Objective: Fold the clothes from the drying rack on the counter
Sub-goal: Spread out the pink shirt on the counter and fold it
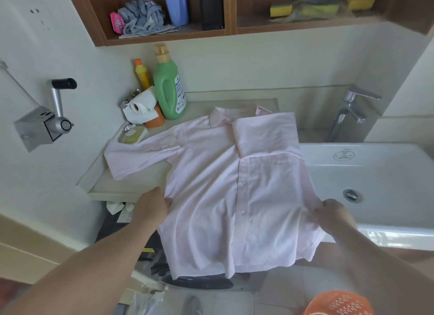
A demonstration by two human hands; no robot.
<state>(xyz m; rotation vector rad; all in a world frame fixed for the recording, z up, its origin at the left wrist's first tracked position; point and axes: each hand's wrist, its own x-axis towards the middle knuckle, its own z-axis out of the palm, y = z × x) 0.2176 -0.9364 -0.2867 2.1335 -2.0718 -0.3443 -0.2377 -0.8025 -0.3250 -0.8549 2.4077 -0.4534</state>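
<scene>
- The pink button-up shirt lies front side up on the counter. Its collar is at 12 o'clock. Its bottom part hangs off the near edge at 6 o'clock.
- The left hand pinches the shirt's side at 9 o'clock, with the fingers pressed together on the cloth.
- The right hand pinches the other side at 3 o'clock, and the cloth is bunched up in its fingers.
- I think the shirt could slide off, because so much of it hangs down.
- The right side sits over the rim of the sink. It might dip in and get wet, if the sink is wet.
- One sleeve reaches out toward 10 o'clock, over a soap dish. It lies near the toilet paper roll and the green bottle. A hard pull could drag the dish or knock them over.
- A crooked pull may leave wrinkles.
</scene>
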